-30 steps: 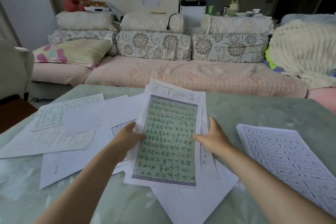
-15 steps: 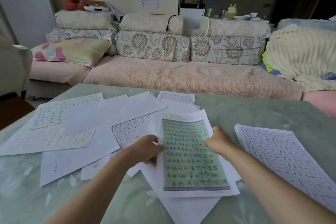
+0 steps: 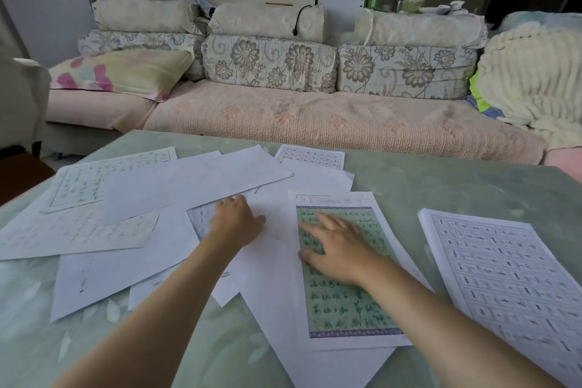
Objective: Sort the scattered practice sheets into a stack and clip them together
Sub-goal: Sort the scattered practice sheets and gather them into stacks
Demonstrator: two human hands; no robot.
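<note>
A green-printed practice sheet (image 3: 348,302) lies flat on a small pile of white sheets in front of me. My right hand (image 3: 338,244) rests on its upper part with fingers spread and straight. My left hand (image 3: 236,220) reaches left of it and touches a white sheet with a printed grid (image 3: 199,217) in the scattered heap. Several more practice sheets (image 3: 94,186) overlap across the left of the table, some blank side up. A separate grid-printed sheet (image 3: 510,280) lies at the right. No clip is visible.
The pale green table (image 3: 441,179) carries all the paper. Behind its far edge runs a pink sofa (image 3: 315,116) with floral cushions, a pillow and a cream blanket. A chair edge (image 3: 19,98) stands at the far left.
The green sheet went from lifted in both hands to lying flat on the table. My right hand now lies open on it, and my left hand has let go and moved left to the scattered sheets.
</note>
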